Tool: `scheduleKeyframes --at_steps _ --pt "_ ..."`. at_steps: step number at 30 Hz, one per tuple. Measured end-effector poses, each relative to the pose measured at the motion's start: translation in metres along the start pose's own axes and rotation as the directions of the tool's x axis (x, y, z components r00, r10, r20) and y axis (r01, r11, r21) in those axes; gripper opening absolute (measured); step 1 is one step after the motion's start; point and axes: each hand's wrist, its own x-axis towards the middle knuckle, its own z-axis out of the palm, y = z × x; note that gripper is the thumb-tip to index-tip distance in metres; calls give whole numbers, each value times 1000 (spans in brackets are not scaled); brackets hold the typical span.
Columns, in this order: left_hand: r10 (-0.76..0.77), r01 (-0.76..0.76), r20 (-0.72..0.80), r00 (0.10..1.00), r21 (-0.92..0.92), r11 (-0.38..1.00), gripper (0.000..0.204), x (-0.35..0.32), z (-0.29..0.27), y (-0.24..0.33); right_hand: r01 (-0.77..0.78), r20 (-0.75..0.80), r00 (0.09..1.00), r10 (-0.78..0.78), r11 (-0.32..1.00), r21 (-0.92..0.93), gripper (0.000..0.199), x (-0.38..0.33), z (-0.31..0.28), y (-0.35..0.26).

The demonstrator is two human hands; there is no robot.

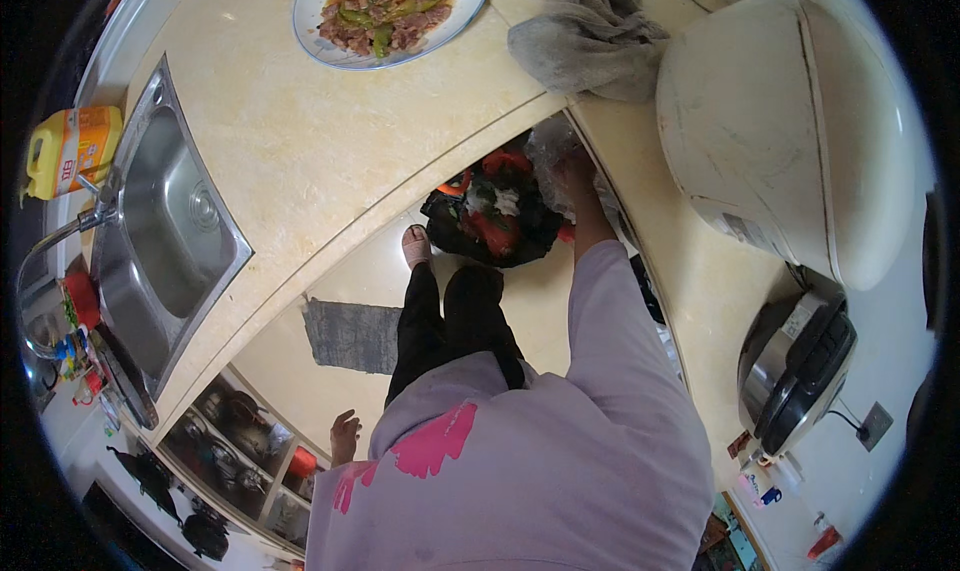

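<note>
My right arm reaches down past the counter edge on the right. In shadow there, my right hand point(574, 174) is closed on a crumpled clear plastic bag point(550, 149); its fingertips are hard to make out. Just left of it and lower stands a bin lined with a black bag point(541, 233), with red and white scraps and dark waste inside. My left hand point(345, 435) hangs low at my left side, fingers apart and loosely bent, holding nothing. It is nearest to the open shelves under the counter.
Over the bin runs the cream counter point(300, 161), bearing a plate of cooked meat and green peppers point(392, 13), a grey cloth point(585, 41), a large white appliance point(750, 131) and a dark cooker point(800, 371). A steel sink point(170, 231) lies left; a grey mat point(352, 336) is on the floor.
</note>
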Motion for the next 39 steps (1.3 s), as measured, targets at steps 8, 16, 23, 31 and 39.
scheduleKeyframes --at_steps 8,16,23,31,39 --pt "1 -2 -24 1000 -50 999 32 -8 6 -18 178 23 887 -461 296 -938 27 -15 35 -39" --pt "80 -78 29 996 -43 996 32 -2 12 -17 146 250 886 -390 -277 -950 29 -29 -33 -47" --pt "87 -87 21 996 10 996 31 1 19 18 327 464 843 -274 -423 -845 31 -41 -72 -63" --pt "51 -52 25 998 14 999 33 -1 12 11 -28 116 855 -505 -270 -963 33 -27 -52 -40" --pt "19 -25 70 997 80 996 37 7 -1 9 396 215 868 -448 360 -845 20 0 -73 -26"
